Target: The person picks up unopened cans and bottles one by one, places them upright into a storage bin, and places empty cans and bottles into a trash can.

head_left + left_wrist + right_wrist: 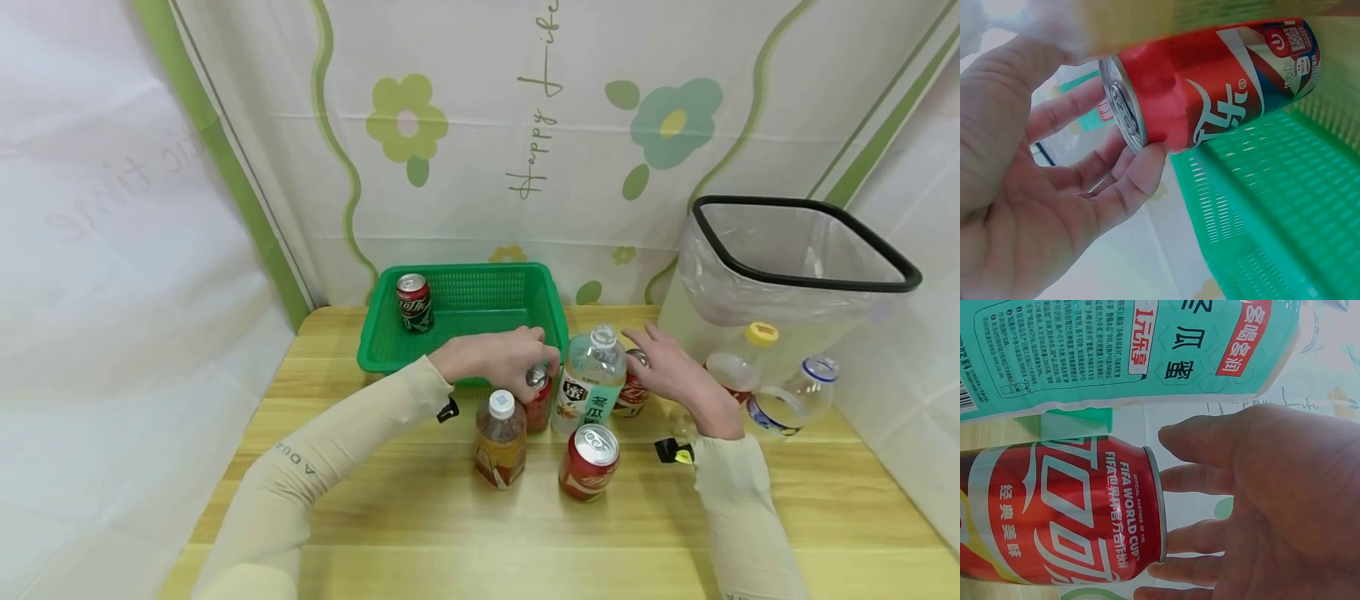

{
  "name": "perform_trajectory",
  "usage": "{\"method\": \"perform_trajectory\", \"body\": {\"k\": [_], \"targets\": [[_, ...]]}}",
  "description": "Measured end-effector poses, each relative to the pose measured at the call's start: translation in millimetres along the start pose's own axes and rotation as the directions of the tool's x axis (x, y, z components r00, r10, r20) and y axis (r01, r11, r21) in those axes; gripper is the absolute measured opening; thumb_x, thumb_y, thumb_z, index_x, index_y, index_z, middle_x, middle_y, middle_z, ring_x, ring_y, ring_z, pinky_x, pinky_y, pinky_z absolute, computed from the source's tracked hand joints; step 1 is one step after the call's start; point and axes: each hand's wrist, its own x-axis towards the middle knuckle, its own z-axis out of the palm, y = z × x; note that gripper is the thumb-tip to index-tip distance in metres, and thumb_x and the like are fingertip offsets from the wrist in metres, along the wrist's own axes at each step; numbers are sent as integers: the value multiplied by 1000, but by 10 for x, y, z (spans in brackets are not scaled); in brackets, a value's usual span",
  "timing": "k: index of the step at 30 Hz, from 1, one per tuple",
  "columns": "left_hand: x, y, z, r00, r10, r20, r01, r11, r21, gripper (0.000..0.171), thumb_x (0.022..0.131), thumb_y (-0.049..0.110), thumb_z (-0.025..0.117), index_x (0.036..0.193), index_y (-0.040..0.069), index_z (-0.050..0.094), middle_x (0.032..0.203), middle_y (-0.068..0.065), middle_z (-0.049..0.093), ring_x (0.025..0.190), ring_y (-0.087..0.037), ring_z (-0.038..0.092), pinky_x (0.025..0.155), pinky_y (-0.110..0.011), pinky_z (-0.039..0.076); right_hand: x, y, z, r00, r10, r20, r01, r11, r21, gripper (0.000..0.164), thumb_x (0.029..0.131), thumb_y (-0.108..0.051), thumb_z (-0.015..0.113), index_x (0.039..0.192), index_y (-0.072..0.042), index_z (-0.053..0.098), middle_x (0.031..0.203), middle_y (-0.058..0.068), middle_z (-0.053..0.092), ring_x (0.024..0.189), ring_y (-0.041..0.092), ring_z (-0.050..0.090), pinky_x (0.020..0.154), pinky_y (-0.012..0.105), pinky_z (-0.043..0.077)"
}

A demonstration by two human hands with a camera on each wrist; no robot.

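Observation:
Just in front of the green basket [375, 333], my left hand [498, 358] grips a red cola can [1172, 87] near its top rim, thumb and fingers on either side. The can stays upright on the table in the head view. Farther right, my right hand [675, 371] reaches over a second red cola can [1079, 512]. Its thumb and fingers are spread around the can's top end, with a gap at the thumb. Between the two cans stands an uncapped clear bottle with a teal label [592, 379].
A white-capped tea bottle [500, 446] and another red can [590, 462] stand nearer me. The basket contains a cola can [415, 304]. At right are a bag-lined bin [810, 283] with a black rim, a yellow-capped bottle [738, 367] and a blue-ringed clear bottle [798, 400].

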Motion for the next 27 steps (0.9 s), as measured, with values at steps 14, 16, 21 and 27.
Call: {"method": "perform_trajectory", "body": {"k": [14,16,21,27], "targets": [[-164,28,-409,1000,21,-8,-22,999,-43,33,79,25,67,110,22,57,101,1,47,87,-12,44,64,-21,43,-18,-13,-4,1000,3,-6,-3,1000,5,49,97,-25,44,138,1,38,141,39,20,129,55,19,101,62,21],[-203,27,-477,1000,26,-15,-27,999,-47,32,78,24,66,109,23,57,99,1,47,87,-12,43,64,-21,42,-18,-9,0,1000,4,-5,-4,1000,6,49,97,-25,44,138,1,37,141,39,20,129,55,19,101,62,21],[-316,25,-656,998,49,-36,-51,998,-38,32,79,24,64,110,23,57,98,0,50,87,-12,42,65,-23,40,-12,-4,4,1000,6,-3,-6,1000,3,49,97,-24,44,138,1,37,141,39,20,129,55,18,101,62,21],[-433,-17,-832,998,36,-53,-39,998,-53,30,81,26,63,110,22,56,99,-1,50,87,-13,42,67,-24,41,-6,-11,11,1000,7,-1,-7,1000,-2,48,97,-23,44,138,1,38,141,39,20,129,54,19,101,62,21]]}}
